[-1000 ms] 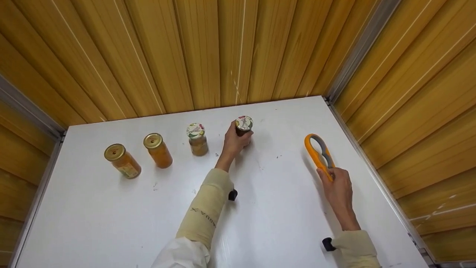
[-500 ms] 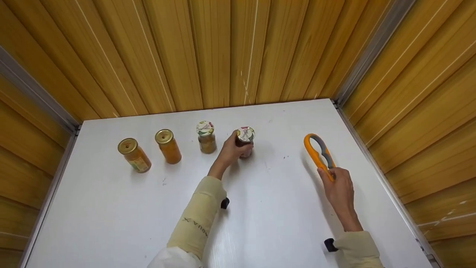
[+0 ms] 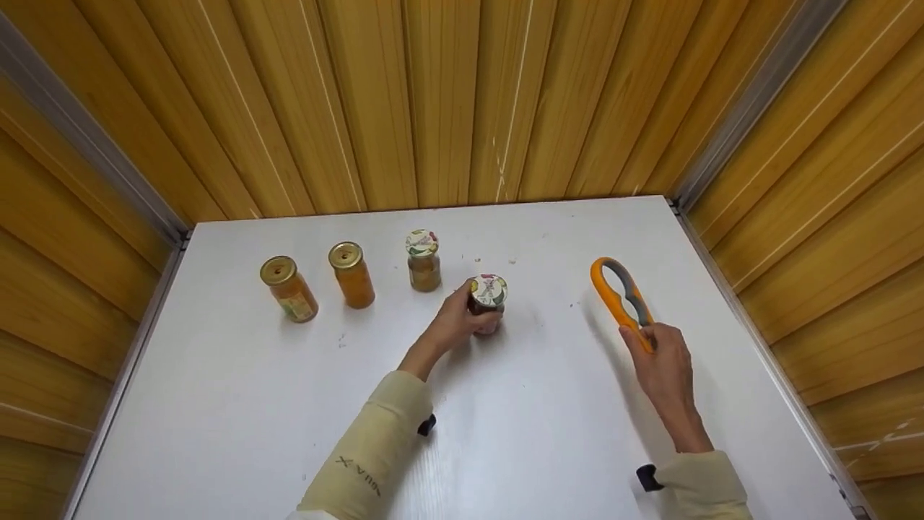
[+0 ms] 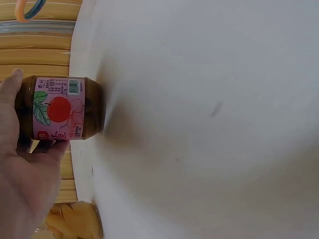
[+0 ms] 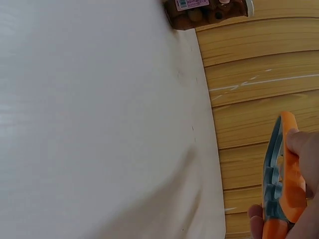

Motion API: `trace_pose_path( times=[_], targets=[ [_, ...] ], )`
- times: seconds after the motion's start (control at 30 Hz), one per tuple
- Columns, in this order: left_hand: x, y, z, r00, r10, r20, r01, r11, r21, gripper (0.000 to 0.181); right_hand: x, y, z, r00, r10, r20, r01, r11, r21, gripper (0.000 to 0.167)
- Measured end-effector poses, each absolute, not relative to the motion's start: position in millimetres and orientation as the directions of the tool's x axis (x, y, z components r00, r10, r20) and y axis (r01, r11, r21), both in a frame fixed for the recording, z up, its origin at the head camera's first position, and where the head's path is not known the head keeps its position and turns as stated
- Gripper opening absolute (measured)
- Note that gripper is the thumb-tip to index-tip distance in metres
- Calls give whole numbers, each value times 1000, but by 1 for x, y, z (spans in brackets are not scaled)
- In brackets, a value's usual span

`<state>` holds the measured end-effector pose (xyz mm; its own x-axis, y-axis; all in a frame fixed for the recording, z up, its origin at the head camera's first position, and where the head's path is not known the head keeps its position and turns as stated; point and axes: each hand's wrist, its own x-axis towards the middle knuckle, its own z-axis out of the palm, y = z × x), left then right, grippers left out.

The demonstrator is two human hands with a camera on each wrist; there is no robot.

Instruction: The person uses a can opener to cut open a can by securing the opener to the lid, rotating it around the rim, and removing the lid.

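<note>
One jar (image 4: 60, 107), upright, landmark: pink label with red fruit, green leaves, barcode and Chinese characters; small print illegible. Left hand (image 3: 456, 321): fingers and thumb clamped round it; contact between base and table (image 3: 538, 433) unclear. Left of the landmark: fruit-lid jar (image 3: 424, 263), gold-lid jar (image 3: 352, 276), green-label jar (image 3: 291, 291), lettering unreadable. Well right of it: orange tool (image 3: 616, 308), gripped by right hand (image 3: 664, 368), cut off in the right-wrist view. Change: landmark now nearer the person than the fruit-lid jar; one second ago, roughly level.
</note>
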<state>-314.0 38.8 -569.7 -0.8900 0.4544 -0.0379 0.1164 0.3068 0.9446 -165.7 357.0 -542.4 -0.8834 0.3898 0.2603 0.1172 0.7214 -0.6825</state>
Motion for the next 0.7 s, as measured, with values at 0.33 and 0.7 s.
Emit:
trace_pose_path(
  times=[0.33,0.7],
  targets=[
    [-276,8,-574,-849,528,-5,134,225,965,67,-170,321,-530,-914,289,283,5,708,-706,31],
    [-242,-16,-576,-834,549,-50,90,224,970,68,-163,265,-524,-948,121,296,-129,700,-702,22]
  ],
)
